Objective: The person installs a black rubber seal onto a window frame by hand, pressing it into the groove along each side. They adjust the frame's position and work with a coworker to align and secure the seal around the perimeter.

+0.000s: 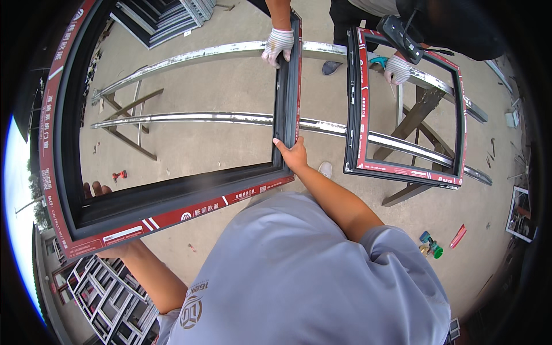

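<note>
A large window frame (202,211), dark grey with red protective film, is held up in front of me. My left hand (118,249) grips its near left corner from below, fingers curled up over the inner edge. My right hand (292,154) is closed around the right side bar, thumb on top. Farther up that bar, a co-worker's gloved hand (279,46) holds on too. To the right, a smaller red-filmed frame (402,171) rests on the metal rails; another gloved hand (397,70) shows through its opening, beside a teal object (378,61).
Two long metal rails (201,117) on trestle legs (133,106) run across under the frames. Stacked frames (167,23) lie at the far left, more frames (115,299) at lower left. A red tool (119,175), a green-and-teal tool (431,245) and a red strip (457,236) lie on the floor.
</note>
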The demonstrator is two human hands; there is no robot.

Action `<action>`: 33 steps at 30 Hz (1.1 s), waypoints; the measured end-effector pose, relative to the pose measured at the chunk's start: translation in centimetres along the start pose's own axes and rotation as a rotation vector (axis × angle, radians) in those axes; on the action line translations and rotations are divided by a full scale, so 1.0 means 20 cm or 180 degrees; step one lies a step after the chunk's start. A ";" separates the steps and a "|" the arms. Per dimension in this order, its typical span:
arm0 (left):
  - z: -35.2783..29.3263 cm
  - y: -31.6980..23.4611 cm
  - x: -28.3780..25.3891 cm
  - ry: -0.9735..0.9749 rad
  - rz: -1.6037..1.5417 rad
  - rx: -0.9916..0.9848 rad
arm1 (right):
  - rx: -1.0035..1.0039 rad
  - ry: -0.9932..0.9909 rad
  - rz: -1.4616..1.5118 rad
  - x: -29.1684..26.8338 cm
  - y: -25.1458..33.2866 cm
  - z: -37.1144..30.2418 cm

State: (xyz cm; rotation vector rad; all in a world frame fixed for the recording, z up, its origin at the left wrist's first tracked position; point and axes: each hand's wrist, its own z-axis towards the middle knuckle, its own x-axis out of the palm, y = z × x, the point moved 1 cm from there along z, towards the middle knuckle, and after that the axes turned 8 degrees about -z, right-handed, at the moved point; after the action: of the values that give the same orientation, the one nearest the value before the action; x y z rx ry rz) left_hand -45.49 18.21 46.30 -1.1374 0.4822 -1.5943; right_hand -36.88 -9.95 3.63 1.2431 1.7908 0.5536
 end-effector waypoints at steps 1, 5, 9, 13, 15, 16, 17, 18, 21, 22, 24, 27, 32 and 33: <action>0.01 -0.01 -0.07 -0.0007 -0.0062 -0.0151 | -0.0005 -0.0111 -0.0017 0.02 0.00 -0.01; 0.09 -0.05 -0.45 -0.1134 0.0092 -0.0248 | -0.0068 -0.0587 0.0086 0.11 0.04 -0.05; 0.13 -0.03 -0.80 -0.0954 -0.0370 -0.0513 | -0.0126 -0.1026 -0.0131 0.17 0.08 -0.07; 0.16 0.03 -1.07 -0.1699 -0.0229 -0.0684 | -0.0176 -0.1209 -0.0237 0.19 0.13 -0.10; 0.18 0.08 -1.18 -0.1854 -0.0196 -0.0757 | 0.0015 -0.1256 -0.0599 0.21 0.15 -0.11; 0.18 0.11 -1.23 -0.1757 -0.0234 -0.0728 | 0.0112 -0.1278 -0.0770 0.21 0.16 -0.12; 0.19 0.13 -1.29 -0.1962 -0.0271 -0.0736 | 0.0172 -0.1320 -0.0946 0.22 0.18 -0.12; 0.20 0.16 -1.33 -0.1926 -0.0324 -0.0721 | 0.0189 -0.1364 -0.0945 0.23 0.19 -0.13; 0.22 0.26 -1.46 -0.2146 -0.0257 -0.0915 | 0.0115 -0.1498 -0.0986 0.25 0.22 -0.13; 0.23 0.30 -1.50 -0.2285 -0.0187 -0.1020 | 0.0086 -0.1516 -0.1005 0.26 0.23 -0.13; 0.25 0.39 -1.58 -0.2653 0.0024 -0.1122 | 0.0060 -0.1552 -0.1023 0.27 0.23 -0.13; 0.25 0.54 -1.71 -0.2866 0.0353 -0.1494 | 0.0035 -0.1624 -0.1006 0.30 0.24 -0.12; 0.20 0.81 -2.00 -0.3362 0.0131 -0.2070 | -0.0023 -0.1829 -0.1114 0.35 0.26 -0.12; 0.18 0.85 -2.05 -0.3419 0.0032 -0.2177 | -0.0030 -0.1874 -0.1162 0.36 0.27 -0.12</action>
State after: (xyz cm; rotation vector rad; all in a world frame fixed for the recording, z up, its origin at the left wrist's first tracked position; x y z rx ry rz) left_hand -34.54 50.31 17.31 -2.2672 0.2833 -0.5906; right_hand -37.06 -1.09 6.06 0.9125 1.4493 -0.0202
